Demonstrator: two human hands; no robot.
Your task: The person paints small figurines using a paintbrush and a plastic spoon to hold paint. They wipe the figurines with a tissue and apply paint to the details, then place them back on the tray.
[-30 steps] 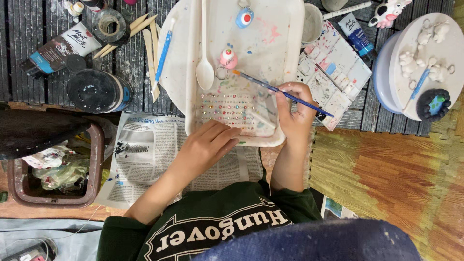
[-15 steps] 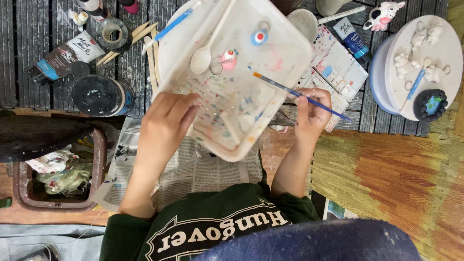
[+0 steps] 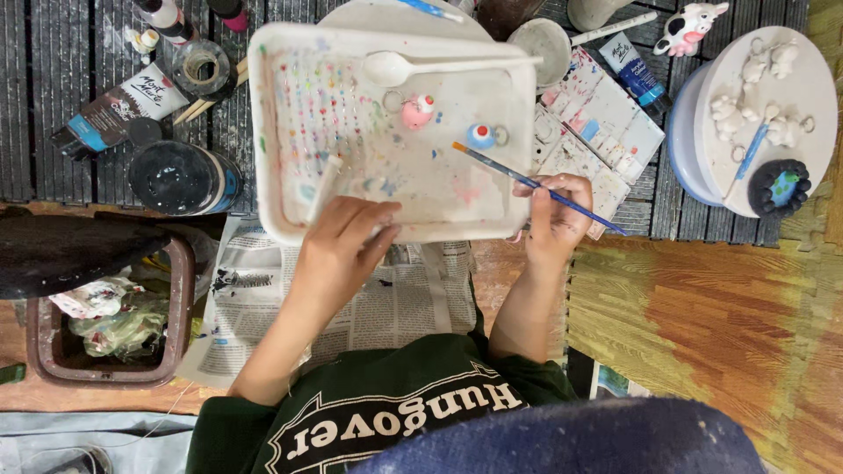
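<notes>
Closest to my remote view, a sheet of newspaper (image 3: 386,303) lies under both forearms. Above it, the left hand (image 3: 338,250) curls loosely over the near rim of a white paint-spattered tray (image 3: 290,215), fingers (image 3: 369,219) half closed and touching it. The right hand (image 3: 553,215) pinches a blue-handled paintbrush (image 3: 536,186), fingers closed narrowly round its shaft, bristle tip over the tray floor. Risk, as I judge it: the tray sits askew on the slatted table, and a slack grip could tip it, rolling the pink charm (image 3: 418,111) and blue charm (image 3: 480,135), or the white spoon (image 3: 439,66) beyond, through wet paint.
</notes>
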